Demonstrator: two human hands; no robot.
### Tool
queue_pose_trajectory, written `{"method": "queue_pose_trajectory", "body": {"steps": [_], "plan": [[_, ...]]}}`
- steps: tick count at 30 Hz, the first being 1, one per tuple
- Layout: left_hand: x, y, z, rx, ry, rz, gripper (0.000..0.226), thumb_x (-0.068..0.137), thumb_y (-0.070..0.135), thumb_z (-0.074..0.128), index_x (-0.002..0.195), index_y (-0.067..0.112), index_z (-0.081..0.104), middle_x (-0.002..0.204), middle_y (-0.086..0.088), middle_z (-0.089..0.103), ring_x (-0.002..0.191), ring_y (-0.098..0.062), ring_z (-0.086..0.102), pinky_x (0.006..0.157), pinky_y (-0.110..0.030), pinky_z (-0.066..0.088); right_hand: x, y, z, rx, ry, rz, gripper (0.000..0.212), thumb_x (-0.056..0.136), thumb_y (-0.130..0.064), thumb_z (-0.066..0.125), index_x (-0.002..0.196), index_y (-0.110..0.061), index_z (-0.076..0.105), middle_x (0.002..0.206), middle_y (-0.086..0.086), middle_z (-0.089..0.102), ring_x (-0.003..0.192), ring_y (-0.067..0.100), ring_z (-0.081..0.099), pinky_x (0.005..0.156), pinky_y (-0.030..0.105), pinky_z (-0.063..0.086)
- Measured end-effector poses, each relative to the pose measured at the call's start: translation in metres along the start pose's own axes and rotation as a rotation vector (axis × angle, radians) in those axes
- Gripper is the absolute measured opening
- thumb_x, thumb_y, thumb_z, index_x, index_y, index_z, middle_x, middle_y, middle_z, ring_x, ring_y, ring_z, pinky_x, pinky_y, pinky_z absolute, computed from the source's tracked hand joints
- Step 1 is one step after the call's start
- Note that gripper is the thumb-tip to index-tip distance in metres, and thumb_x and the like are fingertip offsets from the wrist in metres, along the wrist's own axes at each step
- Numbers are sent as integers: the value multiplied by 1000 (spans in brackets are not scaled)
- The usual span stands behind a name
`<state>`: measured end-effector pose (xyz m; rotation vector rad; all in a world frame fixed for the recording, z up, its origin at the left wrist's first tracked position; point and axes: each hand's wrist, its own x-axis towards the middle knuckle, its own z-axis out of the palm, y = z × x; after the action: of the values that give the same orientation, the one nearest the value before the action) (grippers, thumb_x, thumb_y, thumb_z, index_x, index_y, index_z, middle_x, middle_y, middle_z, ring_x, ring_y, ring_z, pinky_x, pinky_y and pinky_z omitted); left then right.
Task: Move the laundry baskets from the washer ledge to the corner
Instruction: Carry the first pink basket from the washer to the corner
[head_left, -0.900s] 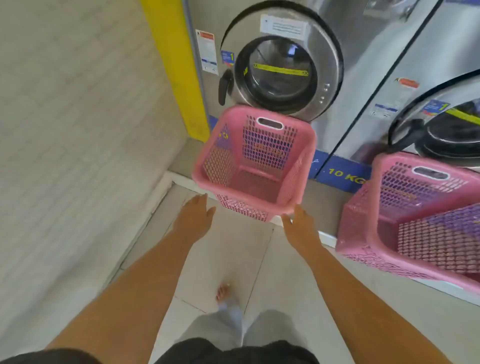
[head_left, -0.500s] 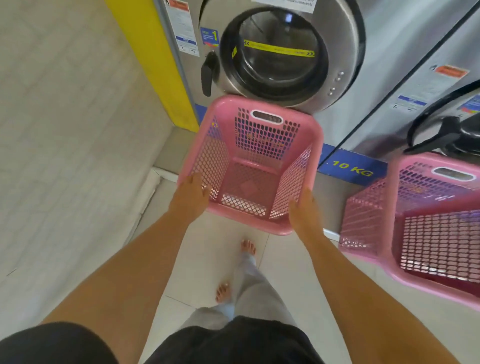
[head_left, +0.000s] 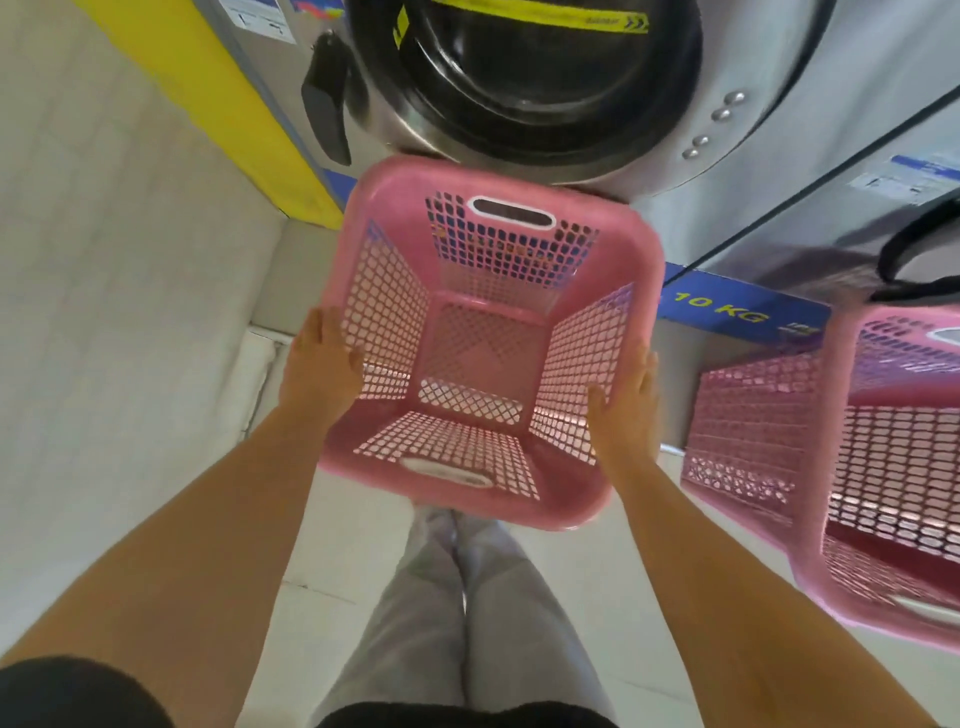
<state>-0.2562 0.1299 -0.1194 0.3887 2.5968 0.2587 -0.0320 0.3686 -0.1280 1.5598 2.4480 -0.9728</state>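
A pink lattice laundry basket fills the middle of the head view, empty, in front of a washer door. My left hand presses on its left rim and wall. My right hand presses on its right rim, so both hands hold the basket between them. Its near edge hangs over the floor above my legs. A second pink basket leans on the grey ledge at the right, partly cut off by the frame edge.
A yellow panel and a white tiled wall form the corner at left. A second washer with a blue "10 KG" strip stands at right. Pale floor tiles lie below.
My hands went from open and short of the basket to clamped on its two sides. I stepped closer, and the basket now sits nearer me with its near edge over the floor.
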Motion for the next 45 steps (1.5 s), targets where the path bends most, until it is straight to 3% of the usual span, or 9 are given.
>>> {"method": "queue_pose_trajectory", "body": {"steps": [5,8,12,19,24,28,34,38,45], "plan": [[33,-14,10,-24,12,-1,78,95,23,49,153,32,-4,160,-13,12,134,-46,36,103,-61,37,14,12,16,44,108,-52,79,92,-16,51,155,-25,3,163,10,14,138,37,36,98,50,44],[49,-18,12,-45,74,95,81,93,16,50,152,35,-1,159,-11,14,116,-51,52,91,-61,46,17,19,23,68,152,-59,82,89,-9,51,154,-29,7,160,6,22,121,39,52,79,47,52],[50,-20,14,-50,126,157,81,91,14,50,147,51,5,149,-7,28,91,-51,60,82,-59,51,18,23,25,45,155,-140,79,87,-5,47,154,-31,13,158,11,24,121,38,50,74,45,52],[19,-22,5,-88,153,117,74,92,14,47,145,55,13,140,-9,38,96,-46,60,84,-58,51,8,17,8,-28,109,-161,73,91,-9,47,151,-39,19,160,5,20,111,34,59,62,32,46],[-28,-34,-7,-132,176,36,76,91,12,48,145,54,14,136,-9,43,102,-41,58,85,-54,51,-12,10,-8,-43,65,-220,73,91,-11,49,149,-44,20,160,1,22,107,36,61,64,36,48],[-70,-46,-16,-181,204,-43,73,92,13,46,146,51,16,143,-9,40,109,-40,57,89,-54,51,-29,0,-18,-62,37,-289,72,91,-13,48,148,-45,20,159,0,23,107,36,61,67,37,47],[-130,-81,-22,-248,286,-185,70,91,11,46,146,49,23,143,-6,40,102,-40,60,83,-49,51,-52,-29,-21,-111,-41,-385,70,92,-14,49,150,-42,21,159,1,24,110,38,59,74,44,50],[-166,-115,-20,-290,326,-284,71,91,11,47,145,49,22,143,-6,40,101,-39,61,80,-45,50,-72,-53,-13,-134,-106,-496,69,93,-12,48,152,-36,21,158,4,25,112,40,57,78,46,51],[-246,-196,0,-413,399,-466,75,88,8,49,144,51,23,139,-7,43,101,-37,59,76,-37,43,-129,-94,34,-123,-209,-673,77,91,-6,45,151,-43,14,158,2,24,114,36,56,87,48,52]]}}
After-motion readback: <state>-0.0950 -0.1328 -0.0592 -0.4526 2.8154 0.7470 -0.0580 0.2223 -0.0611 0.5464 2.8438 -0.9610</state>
